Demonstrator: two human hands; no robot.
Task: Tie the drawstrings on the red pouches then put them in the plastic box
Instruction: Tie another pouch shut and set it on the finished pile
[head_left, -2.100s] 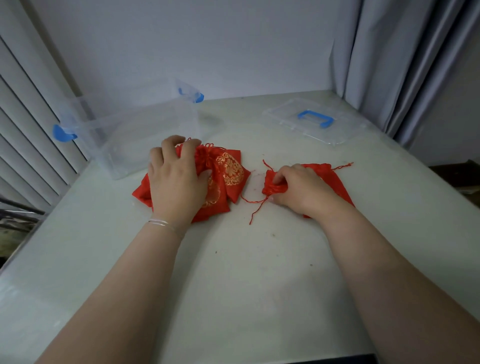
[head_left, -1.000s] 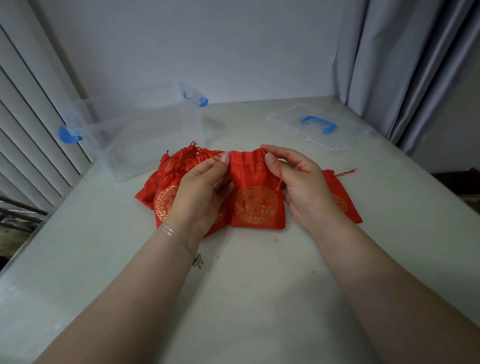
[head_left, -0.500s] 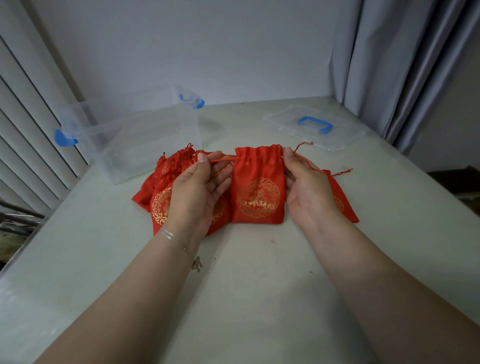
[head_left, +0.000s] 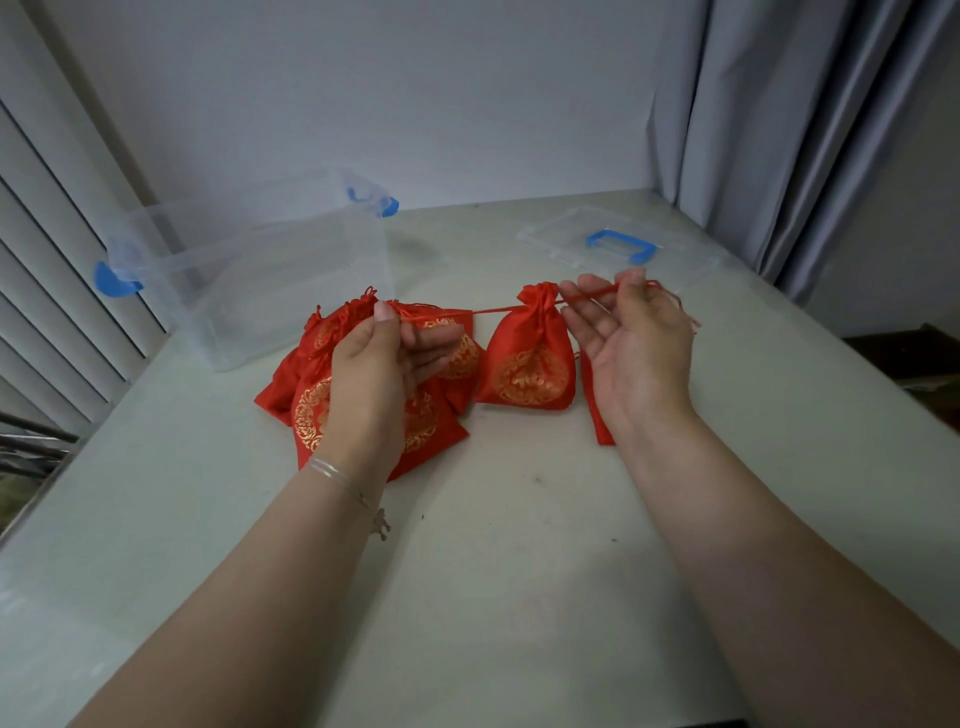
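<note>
The left hand (head_left: 371, 384) pinches one end of the red drawstring (head_left: 493, 310) between thumb and fingers (head_left: 436, 338); the right hand (head_left: 636, 343), palm up, grips the other end, its remaining fingers loosely spread. Between them the satin pouch (head_left: 527, 358) stands on the bench (head_left: 519, 545), its neck gathered shut. More gold-printed pouches (head_left: 311, 410) lie partly hidden under the left hand, near the clear plastic box (head_left: 249, 270).

Pale tabletop (head_left: 519, 571) holds a heap of red pouches (head_left: 374, 384), with the plastic box (head_left: 260, 280) just behind and its lid (head_left: 618, 247) far right of the box.
</note>
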